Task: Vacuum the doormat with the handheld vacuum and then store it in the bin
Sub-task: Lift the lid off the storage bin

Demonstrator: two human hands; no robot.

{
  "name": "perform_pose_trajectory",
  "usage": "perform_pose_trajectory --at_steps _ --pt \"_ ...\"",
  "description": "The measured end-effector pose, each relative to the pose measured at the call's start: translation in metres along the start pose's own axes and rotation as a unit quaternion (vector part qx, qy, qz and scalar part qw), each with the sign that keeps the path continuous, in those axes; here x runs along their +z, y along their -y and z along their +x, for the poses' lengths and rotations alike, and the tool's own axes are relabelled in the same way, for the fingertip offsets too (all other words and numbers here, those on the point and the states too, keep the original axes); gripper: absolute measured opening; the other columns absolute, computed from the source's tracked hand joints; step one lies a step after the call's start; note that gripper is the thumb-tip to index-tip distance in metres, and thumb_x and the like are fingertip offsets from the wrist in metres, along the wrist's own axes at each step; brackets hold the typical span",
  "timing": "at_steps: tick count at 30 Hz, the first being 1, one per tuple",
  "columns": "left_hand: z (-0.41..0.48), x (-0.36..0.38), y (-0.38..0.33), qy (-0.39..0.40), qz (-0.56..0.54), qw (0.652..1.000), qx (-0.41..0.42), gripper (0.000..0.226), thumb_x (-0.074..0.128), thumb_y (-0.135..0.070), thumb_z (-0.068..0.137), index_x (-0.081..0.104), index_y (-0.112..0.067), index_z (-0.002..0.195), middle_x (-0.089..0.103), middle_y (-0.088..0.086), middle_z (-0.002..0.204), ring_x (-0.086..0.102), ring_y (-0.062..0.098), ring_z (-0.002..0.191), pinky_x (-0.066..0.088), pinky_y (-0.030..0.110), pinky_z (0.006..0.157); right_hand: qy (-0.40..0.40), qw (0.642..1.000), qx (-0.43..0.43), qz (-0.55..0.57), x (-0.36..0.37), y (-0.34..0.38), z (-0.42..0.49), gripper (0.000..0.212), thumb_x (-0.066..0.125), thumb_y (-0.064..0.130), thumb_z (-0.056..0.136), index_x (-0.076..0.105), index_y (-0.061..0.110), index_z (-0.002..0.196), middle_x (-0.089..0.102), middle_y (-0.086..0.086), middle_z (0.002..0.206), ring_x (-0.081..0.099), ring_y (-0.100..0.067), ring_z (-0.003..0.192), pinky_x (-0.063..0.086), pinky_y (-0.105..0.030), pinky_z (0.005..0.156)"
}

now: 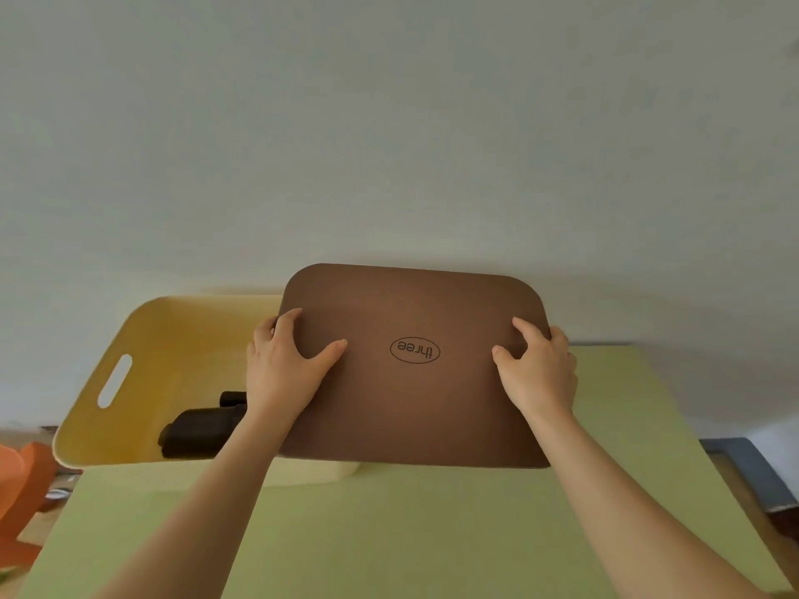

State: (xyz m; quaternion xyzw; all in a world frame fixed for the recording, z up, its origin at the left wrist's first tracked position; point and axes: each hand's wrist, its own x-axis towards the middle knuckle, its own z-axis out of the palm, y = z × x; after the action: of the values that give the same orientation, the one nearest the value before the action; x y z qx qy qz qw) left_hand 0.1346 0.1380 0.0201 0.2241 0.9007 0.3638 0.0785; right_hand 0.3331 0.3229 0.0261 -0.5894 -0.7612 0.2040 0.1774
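**Doormat held up beside the bin**

We take the yellow bin (173, 352) as our landmark. It sits on the green table (389, 533) against the pale wall (389, 123), with an oval handle slot in its left wall. Inside it lies the dark handheld vacuum (199, 430), partly hidden behind our left forearm.

To the right of the bin, and overlapping its right end, we hold the brown doormat (410, 408) lifted and tilted off the table. Our left hand (285, 369) clasps its left edge, thumb on the face; our right hand (540, 373) clasps the right edge likewise, so each grip is closed on the mat. An oval mark at the mat's centre reads "three", upside down to us.

Left of the bin, an orange object (21, 490) shows at the edge.
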Motion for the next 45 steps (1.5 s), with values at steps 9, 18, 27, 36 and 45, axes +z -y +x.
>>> perform_pose_trajectory --at_steps 9,18,27,36,45 --pt "-0.032 0.076 -0.073 0.059 -0.042 0.997 0.029 0.065 0.066 -0.048 0.078 0.040 -0.032 0.135 0.034 0.002 0.141 0.037 0.023 0.131 0.037 0.037 0.101 -0.026 0.999 0.044 -0.012 -0.049 -0.098 0.046 0.050 0.056 0.038 0.087 0.046 0.034 0.136 0.030 -0.011 0.151 0.036 -0.037 0.130 0.034 -0.049 0.106" --pt "-0.067 0.173 -0.093 0.182 0.024 0.983 0.006 0.065 0.067 -0.044 0.077 0.041 -0.029 0.135 0.037 0.005 0.143 0.048 0.026 0.124 0.040 0.036 0.101 0.042 0.995 0.084 -0.018 -0.044 -0.202 0.083 0.059 0.064 0.040 0.081 0.044 0.033 0.136 0.029 -0.010 0.150 0.036 -0.037 0.130 0.037 -0.050 0.105" --pt "-0.062 0.226 -0.059 0.246 -0.015 0.965 -0.092 0.070 0.075 -0.028 0.074 0.043 -0.021 0.136 0.038 0.006 0.143 0.044 0.021 0.126 0.035 0.031 0.105 0.151 0.986 0.076 0.001 0.012 -0.246 0.114 0.067 0.070 0.032 0.075 0.045 0.031 0.137 0.024 -0.011 0.152 0.034 -0.037 0.133 0.036 -0.045 0.107" --pt "-0.061 0.229 -0.053 0.250 0.059 0.965 -0.045 0.070 0.066 -0.033 0.080 0.034 -0.026 0.142 0.016 0.006 0.157 0.021 0.023 0.144 0.022 0.034 0.116 0.157 0.986 0.049 -0.021 0.032 -0.237 0.119 0.061 0.068 0.027 0.077 0.049 0.025 0.135 0.029 -0.016 0.150 0.031 -0.035 0.135 0.033 -0.044 0.108" --pt "-0.054 0.141 -0.085 0.085 0.092 0.977 0.172 0.046 0.055 -0.029 0.088 0.044 -0.026 0.133 0.031 -0.005 0.149 0.037 0.014 0.134 0.036 0.025 0.101 0.133 0.980 -0.139 0.051 0.023 -0.109 0.092 0.030 0.062 0.016 0.084 0.064 0.018 0.114 0.049 -0.007 0.135 0.041 -0.027 0.127 0.035 -0.033 0.098"
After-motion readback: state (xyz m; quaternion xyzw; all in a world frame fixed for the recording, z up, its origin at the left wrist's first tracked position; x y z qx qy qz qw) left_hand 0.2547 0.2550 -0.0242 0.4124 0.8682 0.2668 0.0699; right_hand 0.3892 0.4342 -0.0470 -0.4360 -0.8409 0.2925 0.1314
